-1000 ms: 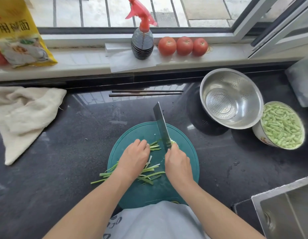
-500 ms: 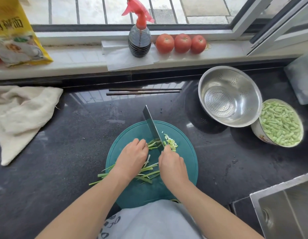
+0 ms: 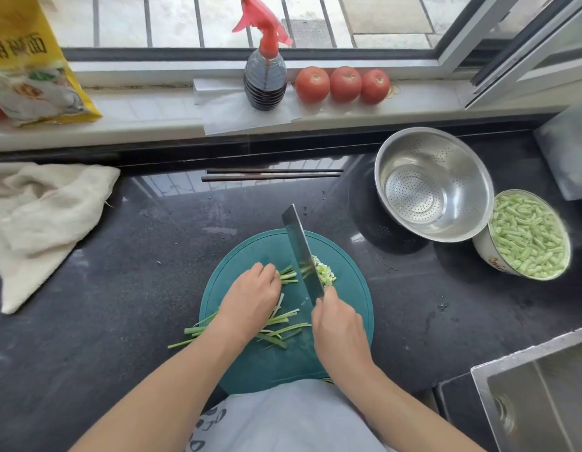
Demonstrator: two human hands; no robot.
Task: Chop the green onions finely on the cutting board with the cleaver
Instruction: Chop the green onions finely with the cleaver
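A round teal cutting board [image 3: 351, 308] lies on the dark counter in front of me. Long green onions [image 3: 283, 324] stretch across it, their left ends hanging over the board's edge. My left hand [image 3: 252, 296] presses down on the bunch with curled fingers. My right hand [image 3: 340, 327] grips the handle of the cleaver [image 3: 301, 252], whose blade stands on its edge across the onion tips just right of my left fingers. A small heap of chopped onion [image 3: 325, 274] lies right of the blade.
A steel colander [image 3: 433, 182] and a bowl of cut green beans [image 3: 527, 234] stand at the right. Chopsticks [image 3: 271, 175] lie behind the board, a beige cloth [image 3: 38, 220] at the left, a sink [image 3: 540, 396] at lower right. A spray bottle [image 3: 265, 76], three tomatoes [image 3: 345, 83] and a yellow bag [image 3: 25, 60] sit on the sill.
The cleaver has shifted along the bunch between cuts, and the heap of chopped onion right of the blade has grown. My left hand stays on the onions.
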